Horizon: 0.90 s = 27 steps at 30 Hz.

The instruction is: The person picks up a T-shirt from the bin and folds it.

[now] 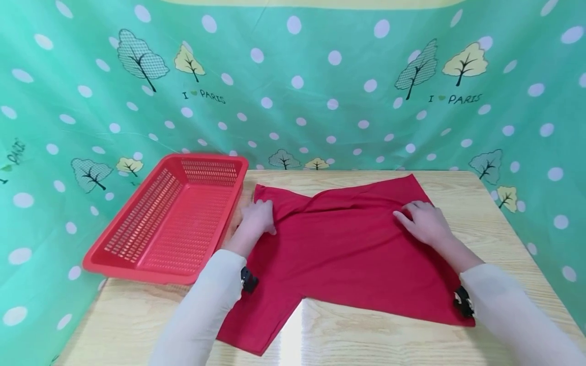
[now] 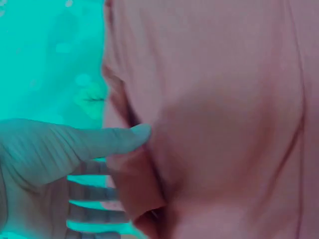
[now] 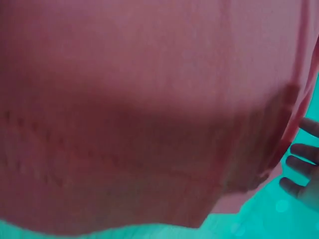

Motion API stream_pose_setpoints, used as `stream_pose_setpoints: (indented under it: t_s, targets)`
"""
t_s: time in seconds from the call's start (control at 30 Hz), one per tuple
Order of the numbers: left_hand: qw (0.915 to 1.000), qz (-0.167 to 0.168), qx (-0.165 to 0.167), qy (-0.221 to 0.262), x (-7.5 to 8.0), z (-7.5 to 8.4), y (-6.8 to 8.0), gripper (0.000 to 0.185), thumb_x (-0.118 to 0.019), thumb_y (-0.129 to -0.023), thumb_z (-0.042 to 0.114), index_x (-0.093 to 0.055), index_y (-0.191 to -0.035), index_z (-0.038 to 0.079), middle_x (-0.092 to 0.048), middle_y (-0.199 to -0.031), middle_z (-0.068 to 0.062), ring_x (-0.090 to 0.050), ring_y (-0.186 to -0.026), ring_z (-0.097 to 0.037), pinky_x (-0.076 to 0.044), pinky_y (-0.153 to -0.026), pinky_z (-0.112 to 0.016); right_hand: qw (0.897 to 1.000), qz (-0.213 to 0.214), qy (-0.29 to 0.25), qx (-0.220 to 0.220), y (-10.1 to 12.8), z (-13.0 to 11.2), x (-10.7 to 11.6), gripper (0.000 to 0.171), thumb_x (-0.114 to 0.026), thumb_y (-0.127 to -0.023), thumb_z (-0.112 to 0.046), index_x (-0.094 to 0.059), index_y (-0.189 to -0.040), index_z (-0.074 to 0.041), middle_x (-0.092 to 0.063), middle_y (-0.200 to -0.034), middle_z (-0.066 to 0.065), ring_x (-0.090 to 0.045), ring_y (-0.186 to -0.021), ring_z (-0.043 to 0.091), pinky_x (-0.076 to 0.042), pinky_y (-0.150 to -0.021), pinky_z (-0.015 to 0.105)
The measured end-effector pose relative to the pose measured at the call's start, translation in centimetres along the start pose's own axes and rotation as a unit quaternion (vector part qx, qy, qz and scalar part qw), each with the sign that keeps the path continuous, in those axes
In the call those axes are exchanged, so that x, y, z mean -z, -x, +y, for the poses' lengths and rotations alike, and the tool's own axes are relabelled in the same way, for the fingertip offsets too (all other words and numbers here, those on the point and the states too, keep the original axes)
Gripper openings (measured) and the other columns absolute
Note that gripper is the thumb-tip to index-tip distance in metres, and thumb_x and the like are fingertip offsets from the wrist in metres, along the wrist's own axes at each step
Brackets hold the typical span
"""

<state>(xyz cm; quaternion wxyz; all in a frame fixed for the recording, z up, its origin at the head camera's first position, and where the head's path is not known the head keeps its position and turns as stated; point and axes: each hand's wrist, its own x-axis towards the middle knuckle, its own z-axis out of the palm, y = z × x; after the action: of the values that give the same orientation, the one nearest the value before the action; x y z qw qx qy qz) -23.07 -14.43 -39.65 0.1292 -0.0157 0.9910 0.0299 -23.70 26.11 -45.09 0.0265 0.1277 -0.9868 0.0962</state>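
Observation:
A red garment (image 1: pixel 348 249), apparently a T-shirt, lies spread sideways across the table, with one short sleeve (image 1: pixel 256 325) pointing toward the front left. Wrinkles run along its far side. My left hand (image 1: pixel 258 218) is at the garment's left edge; in the left wrist view its thumb (image 2: pixel 112 141) is straight and overlaps the cloth edge, with the other fingers partly hidden behind a turned-up flap (image 2: pixel 137 186). Over the far right part of the cloth is my right hand (image 1: pixel 426 223), fingers loosely bent. In the right wrist view, spread fingertips (image 3: pixel 299 167) appear beside the cloth's edge.
To the left stands a red plastic basket (image 1: pixel 197 213) with perforated walls, close to my left forearm. The pale wooden table (image 1: pixel 494 229) ends at a green dotted curtain (image 1: pixel 316 117) behind and on both sides.

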Motion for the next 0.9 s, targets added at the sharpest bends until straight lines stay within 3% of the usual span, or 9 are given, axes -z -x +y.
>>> stream_pose_setpoints:
  t_s: [0.1, 0.23, 0.4, 0.47, 0.57, 0.67, 0.73, 0.83, 0.9]
  targets:
    - [0.999, 0.036, 0.017, -0.018, -0.2, -0.3, -0.7, 0.024, -0.064, -0.084, 0.017, -0.064, -0.105, 0.006, -0.065, -0.105, -0.015, -0.062, -0.092, -0.03, -0.051, -0.074, -0.049, 1.0, -0.018, -0.004, -0.001, -0.1, -0.4, -0.4, 0.047, -0.05, -0.094, -0.04, -0.059, -0.116, 0.001, -0.052, -0.123, 0.027, -0.047, -0.114, 0.044, -0.039, -0.09, 0.063]
    - [0.9828, 0.18, 0.024, -0.032, 1.6, -0.1, -1.2, 0.02, -0.051, -0.09, 0.01, -0.068, -0.096, 0.003, -0.065, -0.095, -0.016, -0.063, -0.086, -0.031, -0.052, -0.067, -0.045, 0.999, -0.034, -0.002, -0.002, -0.1, -0.3, -1.0, 0.047, -0.052, -0.093, -0.039, -0.059, -0.117, 0.0, -0.05, -0.126, 0.027, -0.046, -0.115, 0.045, -0.038, -0.09, 0.064]
    - [0.9543, 0.29, 0.029, 0.064, 5.4, 1.5, -2.7, 0.019, -0.048, -0.094, 0.012, -0.063, -0.103, 0.005, -0.058, -0.108, -0.018, -0.062, -0.09, -0.035, -0.053, -0.066, -0.048, 1.0, -0.027, -0.007, -0.004, -0.1, 0.1, -1.3, 0.044, -0.052, -0.093, -0.036, -0.059, -0.115, 0.002, -0.051, -0.123, 0.027, -0.046, -0.114, 0.045, -0.039, -0.09, 0.063]
    - [0.9448, 0.302, 0.024, 0.124, 6.2, 2.1, -3.6, 0.022, -0.05, -0.095, 0.016, -0.058, -0.113, 0.008, -0.054, -0.114, -0.018, -0.062, -0.088, -0.037, -0.053, -0.068, -0.049, 1.0, -0.023, -0.014, -0.005, -0.1, 0.2, -1.3, 0.044, -0.053, -0.093, -0.035, -0.059, -0.115, 0.002, -0.051, -0.122, 0.028, -0.046, -0.114, 0.045, -0.039, -0.091, 0.063]
    - [0.9293, 0.314, -0.008, 0.195, 5.8, 2.7, -4.9, 0.04, -0.055, -0.093, 0.017, -0.046, -0.131, 0.011, -0.048, -0.126, -0.017, -0.059, -0.098, -0.037, -0.051, -0.081, -0.046, 0.999, -0.023, -0.022, -0.006, -0.1, 0.1, -1.5, 0.045, -0.054, -0.092, -0.035, -0.058, -0.116, 0.003, -0.051, -0.122, 0.028, -0.047, -0.113, 0.045, -0.039, -0.091, 0.062]
    - [0.9286, 0.301, -0.056, 0.21, 4.1, 2.9, -5.4, 0.048, -0.06, -0.091, 0.018, -0.043, -0.135, 0.012, -0.047, -0.125, -0.015, -0.053, -0.11, -0.033, -0.046, -0.09, -0.045, 0.999, -0.025, -0.025, -0.006, -0.1, -0.1, -1.6, 0.046, -0.054, -0.092, -0.036, -0.057, -0.117, 0.003, -0.051, -0.122, 0.027, -0.046, -0.113, 0.045, -0.039, -0.091, 0.063]
    - [0.943, 0.265, -0.087, 0.181, 2.8, 3.0, -5.4, 0.04, -0.061, -0.09, 0.02, -0.05, -0.127, 0.01, -0.052, -0.119, -0.013, -0.053, -0.109, -0.03, -0.047, -0.089, -0.044, 0.999, -0.023, -0.025, -0.006, -0.1, -0.1, -1.7, 0.047, -0.053, -0.092, -0.037, -0.056, -0.119, 0.002, -0.051, -0.123, 0.027, -0.046, -0.114, 0.045, -0.038, -0.09, 0.064]
    - [0.9745, 0.144, -0.129, 0.114, 0.9, 3.0, -5.1, 0.031, -0.062, -0.089, 0.028, -0.057, -0.113, 0.009, -0.059, -0.107, -0.01, -0.058, -0.101, -0.027, -0.049, -0.085, -0.041, 0.999, -0.015, -0.032, -0.014, -0.1, -0.1, -1.7, 0.051, -0.053, -0.092, -0.037, -0.05, -0.126, 0.002, -0.047, -0.129, 0.028, -0.042, -0.119, 0.046, -0.034, -0.092, 0.065]
    - [0.9848, 0.044, -0.148, 0.08, -0.2, 3.0, -4.9, 0.036, -0.063, -0.088, 0.032, -0.056, -0.114, 0.008, -0.058, -0.113, -0.011, -0.056, -0.107, -0.027, -0.048, -0.09, -0.041, 0.999, -0.014, -0.04, -0.021, -0.2, 0.1, -1.7, 0.058, -0.053, -0.092, -0.038, -0.043, -0.134, 0.001, -0.04, -0.136, 0.029, -0.038, -0.124, 0.048, -0.032, -0.094, 0.067]
